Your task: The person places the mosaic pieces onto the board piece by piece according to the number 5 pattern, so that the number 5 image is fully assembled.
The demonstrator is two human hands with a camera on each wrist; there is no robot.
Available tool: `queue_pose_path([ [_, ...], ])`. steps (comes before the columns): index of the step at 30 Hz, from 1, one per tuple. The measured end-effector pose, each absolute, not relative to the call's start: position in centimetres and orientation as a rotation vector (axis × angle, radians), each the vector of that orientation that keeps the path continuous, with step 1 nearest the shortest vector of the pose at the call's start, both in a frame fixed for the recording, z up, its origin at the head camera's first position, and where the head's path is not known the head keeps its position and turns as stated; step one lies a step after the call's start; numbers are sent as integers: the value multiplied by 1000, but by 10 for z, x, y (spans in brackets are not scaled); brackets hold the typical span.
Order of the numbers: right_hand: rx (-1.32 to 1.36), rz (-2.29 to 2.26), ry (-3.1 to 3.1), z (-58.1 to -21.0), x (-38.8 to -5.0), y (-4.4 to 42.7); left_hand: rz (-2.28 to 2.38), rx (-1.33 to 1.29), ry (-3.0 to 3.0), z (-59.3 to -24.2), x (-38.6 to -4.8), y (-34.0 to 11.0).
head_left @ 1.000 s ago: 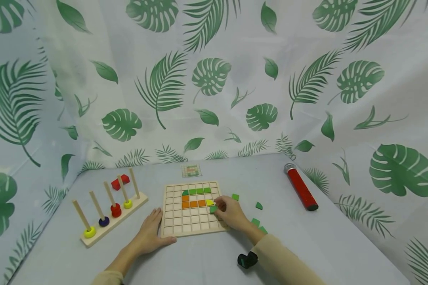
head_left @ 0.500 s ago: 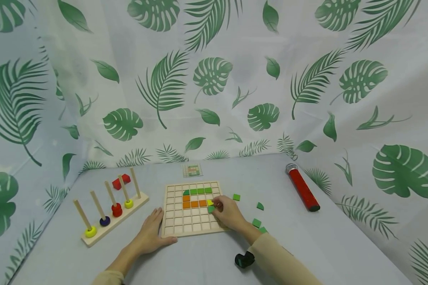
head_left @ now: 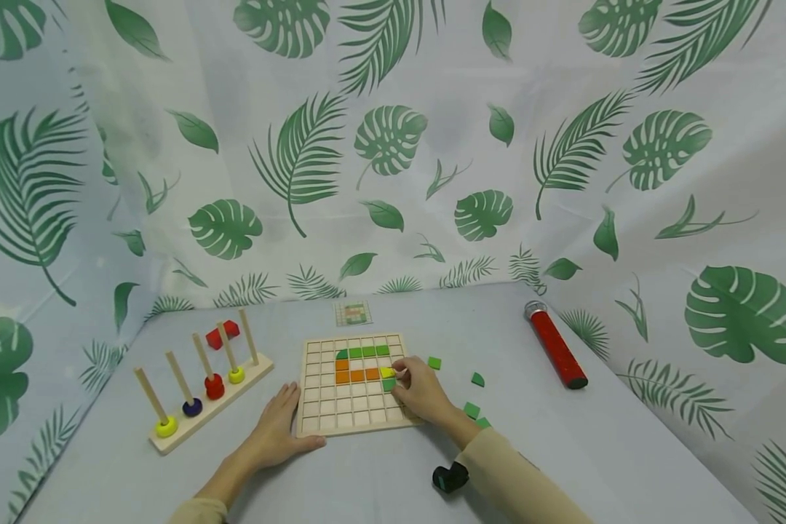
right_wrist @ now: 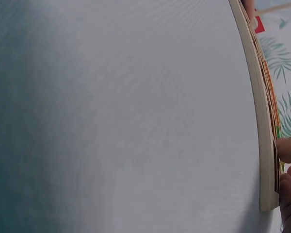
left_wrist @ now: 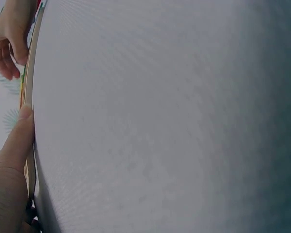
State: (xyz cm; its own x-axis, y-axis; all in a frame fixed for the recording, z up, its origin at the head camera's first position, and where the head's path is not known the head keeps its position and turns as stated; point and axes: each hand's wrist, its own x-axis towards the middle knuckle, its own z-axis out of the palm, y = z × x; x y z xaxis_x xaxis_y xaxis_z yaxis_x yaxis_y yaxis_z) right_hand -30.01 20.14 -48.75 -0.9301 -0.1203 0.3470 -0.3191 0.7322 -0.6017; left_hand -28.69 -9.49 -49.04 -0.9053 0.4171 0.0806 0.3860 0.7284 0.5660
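Observation:
A wooden grid board (head_left: 343, 421) lies on the table with orange tiles (head_left: 356, 375), light green tiles (head_left: 368, 351), a dark green curved tile (head_left: 342, 354) and a yellow tile (head_left: 386, 372) on it. My left hand (head_left: 276, 429) rests at its left corner, fingers extended along the side, thumb (left_wrist: 23, 131) against the front edge in the left wrist view. Over the board's right part, my right hand (head_left: 426, 393) has thumb and fingertips at a green tile (head_left: 389, 384) just below the yellow one. The right thumb (right_wrist: 288, 149) partly hides the tiles in the right wrist view.
A peg stand (head_left: 190, 431) with coloured rings and a red block (head_left: 221, 335) are left. A pattern card (head_left: 352, 314) lies behind the board. Loose green tiles (head_left: 471, 410), a red microphone (head_left: 555, 345) and a black object (head_left: 450, 478) are right.
The green tile at my right fingertips has shifted slightly left, up against the underside of the yellow tile. My right fingers have moved a little with it; my left hand stays in place.

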Motion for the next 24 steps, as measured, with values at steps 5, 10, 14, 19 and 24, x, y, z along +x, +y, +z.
queue_pose_path([
  [5,337,985,-2659,-487,-301,200,922,669,2877,-491,-287,-95],
  [10,332,1005,-2694,-484,-299,203,911,668,2881,-493,-287,-95],
  [14,364,1075,-2685,-481,-296,211,908,666,2884,-495,-288,-95],
  [19,403,1133,-2620,-479,-292,230,910,662,2878,-496,-289,-95],
  [24,373,1141,-2599,-479,-287,253,910,671,2886,-495,-289,-96],
])
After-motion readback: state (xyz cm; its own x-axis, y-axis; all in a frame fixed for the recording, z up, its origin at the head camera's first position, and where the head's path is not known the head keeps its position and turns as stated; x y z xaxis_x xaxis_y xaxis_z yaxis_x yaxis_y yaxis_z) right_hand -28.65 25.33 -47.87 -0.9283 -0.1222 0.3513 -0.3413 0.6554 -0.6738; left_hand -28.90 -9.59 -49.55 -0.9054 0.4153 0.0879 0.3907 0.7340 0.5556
